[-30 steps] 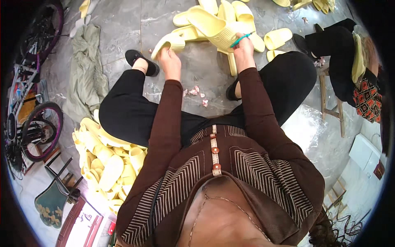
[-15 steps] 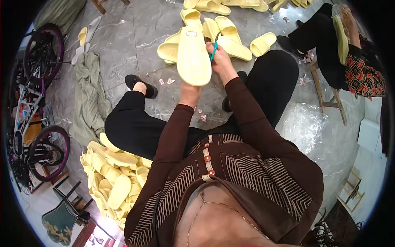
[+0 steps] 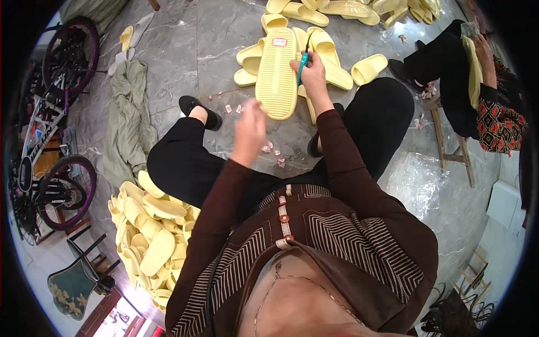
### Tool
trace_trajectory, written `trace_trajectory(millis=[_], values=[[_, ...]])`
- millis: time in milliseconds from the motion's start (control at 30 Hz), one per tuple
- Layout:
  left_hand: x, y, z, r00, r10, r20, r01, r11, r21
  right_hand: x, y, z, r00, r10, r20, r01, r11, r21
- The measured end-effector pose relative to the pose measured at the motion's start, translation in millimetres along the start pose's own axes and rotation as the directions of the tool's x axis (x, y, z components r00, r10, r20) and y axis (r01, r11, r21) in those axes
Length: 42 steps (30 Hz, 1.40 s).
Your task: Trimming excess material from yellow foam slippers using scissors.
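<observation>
Against R fingers [image 3: 314, 61], yel. slipper [image 3: 276, 78]

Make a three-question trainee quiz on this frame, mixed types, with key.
1. True or false: the right hand holds the teal-handled tool.
2. Where is the small label on the ribbed yellow slipper by that hand?
A) near its upper end in view
B) at its middle
C) near its lower end in view
3. Fill in: the large heap of yellow slippers lies in the lower ____ of the view.

Key: 1 true; 2 A; 3 left.
</observation>
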<state>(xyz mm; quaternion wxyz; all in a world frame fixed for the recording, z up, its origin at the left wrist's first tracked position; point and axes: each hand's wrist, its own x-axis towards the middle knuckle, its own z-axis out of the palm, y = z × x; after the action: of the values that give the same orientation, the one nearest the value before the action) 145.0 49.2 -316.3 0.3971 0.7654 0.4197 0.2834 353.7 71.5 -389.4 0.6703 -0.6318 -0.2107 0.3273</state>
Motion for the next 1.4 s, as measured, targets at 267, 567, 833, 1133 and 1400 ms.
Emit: trace_trajectory(millis=[267, 567, 833, 1133, 1400], values=[[119.7, -6.5, -41.4, 0.891, 0.431, -0.141, -0.398, 0.893, 0.213, -32.9, -22.8, 28.1, 0.944, -0.108, 0.313, 0.108, 0.994, 0.018], [109.0, -20.3, -19.3, 0.882, 0.382, -0.276, -0.348, 0.923, 0.167, -41.1, -41.1, 31.8, 0.874, -0.292, 0.388, 0.393, 0.895, -0.212], [107.9, -20.6, -24.7, 0.870, 0.415, -0.266, -0.386, 0.909, 0.157, -50.7, -59.8, 32.5, 0.858, -0.281, 0.430, 0.411, 0.877, -0.247], [109.7, -26.8, -27.5, 0.915, 0.344, -0.211, -0.310, 0.934, 0.176, -52.3, -51.3, 34.4, 0.826, -0.343, 0.447, 0.492, 0.826, -0.275], [108.1, -37.2, -16.7, 0.863, 0.424, -0.274, -0.401, 0.905, 0.140, -40.1, -44.6, 27.6, 0.889, -0.224, 0.399, 0.363, 0.877, -0.314]])
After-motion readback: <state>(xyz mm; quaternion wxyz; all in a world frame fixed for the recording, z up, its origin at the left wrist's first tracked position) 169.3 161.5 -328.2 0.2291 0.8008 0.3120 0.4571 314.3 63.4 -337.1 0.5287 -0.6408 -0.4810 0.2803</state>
